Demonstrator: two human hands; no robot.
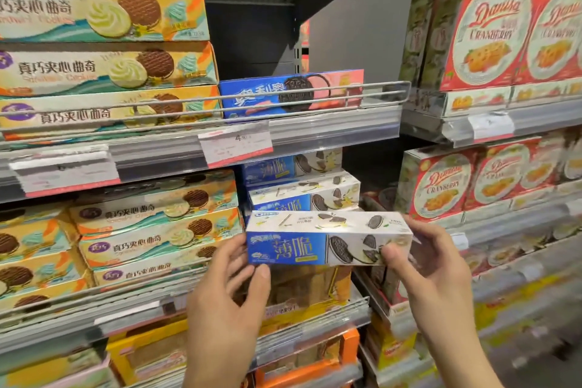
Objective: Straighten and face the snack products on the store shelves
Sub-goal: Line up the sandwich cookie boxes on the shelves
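A long blue-and-white Oreo thins box (318,238) is held level in front of the middle shelf, its front face toward me. My left hand (231,283) grips its left end and my right hand (422,258) grips its right end. Behind it, two more boxes of the same kind (302,195) lie stacked on the shelf. One shelf up, a blue-and-pink Oreo box (291,93) lies behind a wire rail.
Orange sandwich-cookie boxes (104,66) are stacked at the left on two shelves. Red Danisa cranberry boxes (497,31) fill the unit at the right. Price tags (236,143) hang on the shelf edges. Orange and yellow packs (308,290) sit below my hands.
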